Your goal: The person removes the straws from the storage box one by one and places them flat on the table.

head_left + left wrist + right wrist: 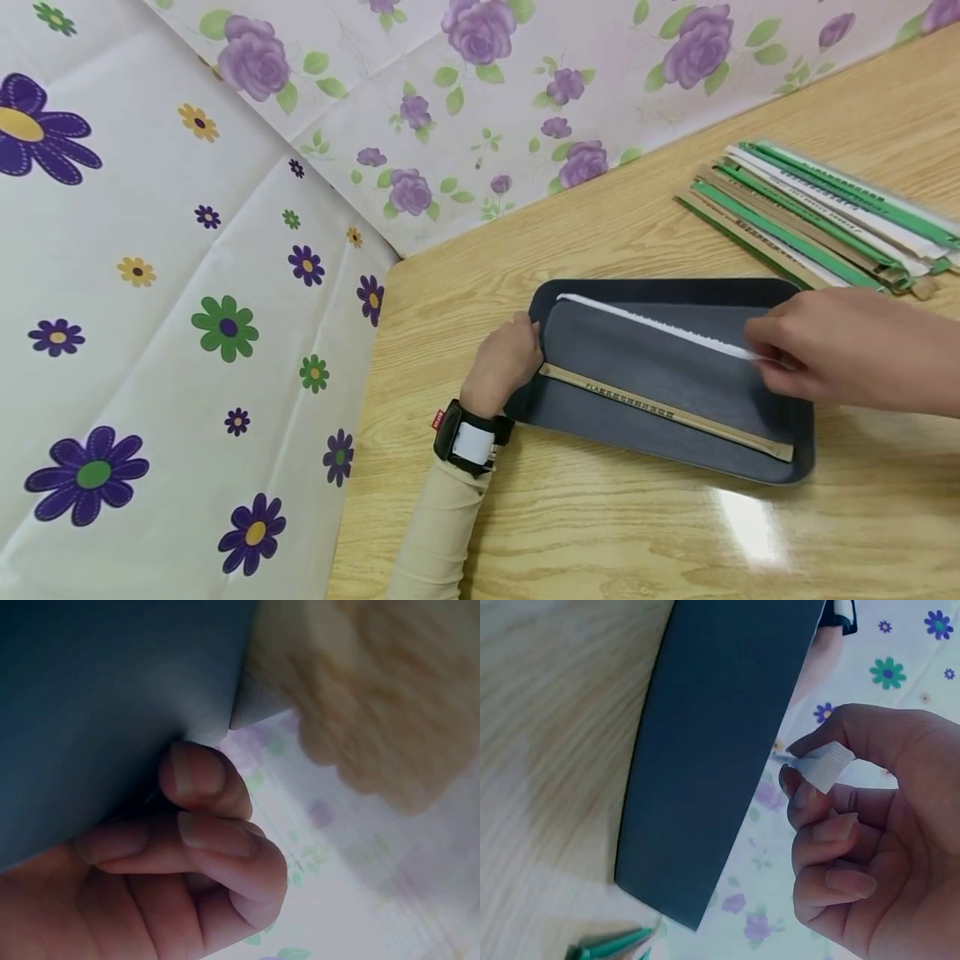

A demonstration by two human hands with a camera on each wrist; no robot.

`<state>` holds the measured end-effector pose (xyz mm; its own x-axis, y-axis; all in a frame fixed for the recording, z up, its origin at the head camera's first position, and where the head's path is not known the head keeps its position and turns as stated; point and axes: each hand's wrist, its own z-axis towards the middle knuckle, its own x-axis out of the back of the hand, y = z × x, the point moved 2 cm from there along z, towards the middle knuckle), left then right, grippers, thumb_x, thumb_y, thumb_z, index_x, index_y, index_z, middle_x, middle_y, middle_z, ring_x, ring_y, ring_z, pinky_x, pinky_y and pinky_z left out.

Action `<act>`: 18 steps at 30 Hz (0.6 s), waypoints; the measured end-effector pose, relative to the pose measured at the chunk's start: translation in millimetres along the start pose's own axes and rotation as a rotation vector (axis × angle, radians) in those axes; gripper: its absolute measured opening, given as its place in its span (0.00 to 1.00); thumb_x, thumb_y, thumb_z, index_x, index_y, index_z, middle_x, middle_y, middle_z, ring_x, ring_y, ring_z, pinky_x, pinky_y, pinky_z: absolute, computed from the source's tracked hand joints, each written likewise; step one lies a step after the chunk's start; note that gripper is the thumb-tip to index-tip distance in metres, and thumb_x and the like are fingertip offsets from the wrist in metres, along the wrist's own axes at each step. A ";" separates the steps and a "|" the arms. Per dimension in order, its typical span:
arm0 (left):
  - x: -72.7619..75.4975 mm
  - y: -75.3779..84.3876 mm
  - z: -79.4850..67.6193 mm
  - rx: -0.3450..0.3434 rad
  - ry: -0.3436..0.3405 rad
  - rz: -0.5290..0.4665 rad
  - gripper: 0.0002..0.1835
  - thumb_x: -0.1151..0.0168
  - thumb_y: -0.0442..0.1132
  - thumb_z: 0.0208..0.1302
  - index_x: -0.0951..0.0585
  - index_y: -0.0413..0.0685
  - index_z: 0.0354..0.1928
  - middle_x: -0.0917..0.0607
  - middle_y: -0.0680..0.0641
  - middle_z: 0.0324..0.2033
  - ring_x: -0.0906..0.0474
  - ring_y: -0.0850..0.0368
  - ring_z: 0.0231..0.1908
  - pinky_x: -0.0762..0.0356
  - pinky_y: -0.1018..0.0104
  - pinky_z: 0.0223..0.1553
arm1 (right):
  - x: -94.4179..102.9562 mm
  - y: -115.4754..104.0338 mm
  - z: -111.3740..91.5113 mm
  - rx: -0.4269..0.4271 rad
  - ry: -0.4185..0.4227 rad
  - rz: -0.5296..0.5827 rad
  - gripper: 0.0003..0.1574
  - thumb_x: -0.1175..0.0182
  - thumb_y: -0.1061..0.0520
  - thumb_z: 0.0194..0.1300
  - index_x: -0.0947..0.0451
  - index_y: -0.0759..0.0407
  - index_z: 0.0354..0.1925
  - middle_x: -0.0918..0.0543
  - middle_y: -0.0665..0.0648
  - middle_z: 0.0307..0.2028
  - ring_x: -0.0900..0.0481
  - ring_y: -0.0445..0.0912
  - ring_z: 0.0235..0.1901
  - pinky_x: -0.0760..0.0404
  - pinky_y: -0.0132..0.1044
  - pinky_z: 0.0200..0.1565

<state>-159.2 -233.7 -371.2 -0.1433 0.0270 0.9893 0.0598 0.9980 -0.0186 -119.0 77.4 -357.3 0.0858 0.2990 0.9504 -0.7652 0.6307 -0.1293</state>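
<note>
A dark grey rectangular tray (645,367) lies on the wooden table. My left hand (501,358) grips its left rim; in the left wrist view, curled fingers (225,847) sit against the tray's edge. My right hand (840,350), over the tray's right side, pinches one end of a white paper-wrapped straw (652,323). That straw slants across the tray, its far end near the upper left corner. In the right wrist view, its flat paper end (825,766) sticks out between thumb and forefinger. Below it in the tray lies a brown paper-wrapped straw (667,411) with printed letters.
A pile of wrapped straws (817,212), green, white and brown, lies on the table behind the right forearm. Flowered cloth (480,108) hangs along the table's back edge, and another flowered sheet (172,275) borders its left side.
</note>
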 end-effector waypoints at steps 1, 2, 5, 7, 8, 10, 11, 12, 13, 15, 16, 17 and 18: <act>-0.4 -0.1 0.3 0.002 -0.002 0.001 0.16 0.60 0.42 0.78 0.27 0.38 0.43 0.21 0.41 0.28 0.23 0.52 0.24 0.27 0.63 0.24 | 0.7 2.2 0.6 -0.008 0.006 -0.006 0.24 0.30 0.59 0.51 0.37 0.44 0.18 0.43 0.40 0.15 0.46 0.32 0.16 0.43 0.30 0.20; -0.7 -0.2 0.4 0.005 -0.006 0.002 0.16 0.60 0.43 0.78 0.27 0.38 0.43 0.21 0.42 0.28 0.23 0.52 0.23 0.28 0.63 0.24 | 1.5 4.5 1.3 -0.018 0.006 -0.014 0.23 0.30 0.59 0.51 0.36 0.44 0.19 0.43 0.40 0.15 0.46 0.33 0.16 0.43 0.31 0.20; -1.0 -0.2 1.2 0.008 -0.010 0.004 0.16 0.61 0.43 0.78 0.27 0.38 0.43 0.21 0.42 0.27 0.24 0.53 0.22 0.29 0.64 0.23 | 4.5 12.8 3.6 -0.089 -0.024 -0.037 0.20 0.32 0.58 0.54 0.35 0.46 0.19 0.41 0.42 0.14 0.44 0.35 0.15 0.42 0.32 0.21; -1.0 -0.1 1.9 0.009 -0.011 0.007 0.17 0.61 0.43 0.78 0.27 0.38 0.43 0.22 0.42 0.27 0.24 0.54 0.22 0.30 0.65 0.22 | 6.3 19.0 5.0 -0.127 -0.047 -0.044 0.19 0.34 0.59 0.56 0.34 0.47 0.19 0.39 0.44 0.14 0.43 0.37 0.15 0.42 0.34 0.21; -1.2 -0.1 2.0 0.009 -0.012 0.007 0.17 0.61 0.43 0.79 0.27 0.38 0.44 0.22 0.42 0.27 0.24 0.54 0.22 0.30 0.65 0.22 | 7.0 22.1 5.8 -0.146 -0.057 -0.051 0.18 0.34 0.59 0.56 0.34 0.48 0.19 0.39 0.45 0.14 0.42 0.38 0.15 0.42 0.35 0.21; -1.6 -0.5 2.3 0.010 -0.013 0.004 0.17 0.61 0.43 0.79 0.27 0.38 0.44 0.21 0.42 0.27 0.24 0.54 0.22 0.30 0.65 0.22 | 8.1 28.5 6.7 -0.180 -0.071 -0.060 0.18 0.35 0.59 0.56 0.34 0.49 0.19 0.38 0.46 0.14 0.41 0.40 0.15 0.41 0.36 0.20; -1.7 -0.6 2.5 0.011 -0.014 0.003 0.17 0.61 0.43 0.79 0.27 0.37 0.44 0.21 0.42 0.27 0.24 0.54 0.22 0.30 0.65 0.22 | 8.3 31.5 7.4 -0.189 -0.077 -0.057 0.18 0.35 0.59 0.56 0.33 0.50 0.19 0.37 0.46 0.14 0.41 0.40 0.15 0.40 0.37 0.20; -1.6 -0.5 2.4 0.012 -0.014 0.003 0.17 0.61 0.43 0.79 0.26 0.37 0.44 0.21 0.42 0.27 0.24 0.54 0.22 0.30 0.64 0.22 | 8.3 34.7 8.0 -0.194 -0.078 -0.052 0.17 0.35 0.60 0.56 0.33 0.51 0.19 0.37 0.46 0.14 0.40 0.41 0.15 0.40 0.38 0.20; -1.7 -0.5 2.2 0.013 -0.015 0.001 0.17 0.61 0.43 0.79 0.26 0.37 0.45 0.21 0.42 0.27 0.24 0.54 0.22 0.30 0.64 0.22 | 8.3 37.9 8.6 -0.204 -0.079 -0.055 0.17 0.35 0.60 0.56 0.33 0.51 0.19 0.36 0.46 0.14 0.40 0.41 0.15 0.40 0.38 0.20; -1.7 -0.6 2.2 0.014 -0.015 -0.002 0.17 0.61 0.43 0.78 0.26 0.37 0.45 0.21 0.42 0.28 0.24 0.54 0.23 0.30 0.64 0.22 | 7.9 45.3 9.3 -0.211 -0.081 -0.059 0.17 0.35 0.60 0.55 0.33 0.52 0.19 0.36 0.47 0.14 0.39 0.41 0.15 0.39 0.38 0.21; -1.6 -0.6 2.1 0.015 -0.016 -0.003 0.17 0.61 0.43 0.78 0.26 0.37 0.45 0.21 0.42 0.28 0.24 0.54 0.23 0.30 0.64 0.22 | 7.6 49.3 9.4 -0.216 -0.082 -0.060 0.17 0.35 0.60 0.55 0.33 0.52 0.19 0.36 0.47 0.14 0.39 0.41 0.15 0.39 0.38 0.21; -1.6 -0.6 2.0 0.016 -0.017 -0.003 0.17 0.61 0.43 0.78 0.26 0.37 0.45 0.21 0.42 0.28 0.24 0.54 0.23 0.30 0.64 0.22 | 7.3 53.3 9.3 -0.219 -0.081 -0.064 0.17 0.35 0.60 0.55 0.33 0.52 0.19 0.36 0.47 0.14 0.39 0.42 0.15 0.39 0.38 0.21; -1.5 -0.5 1.8 0.016 -0.019 -0.004 0.17 0.61 0.43 0.78 0.26 0.37 0.45 0.21 0.42 0.28 0.24 0.54 0.23 0.30 0.64 0.22 | 6.9 57.6 9.1 -0.228 -0.082 -0.064 0.17 0.35 0.60 0.55 0.34 0.53 0.18 0.36 0.47 0.13 0.39 0.42 0.15 0.39 0.38 0.20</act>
<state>-160.8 -234.1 -373.0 -0.1619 0.0240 0.9865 0.0432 0.9989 -0.0172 -168.2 109.2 -355.6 0.0709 0.1999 0.9772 -0.5954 0.7945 -0.1193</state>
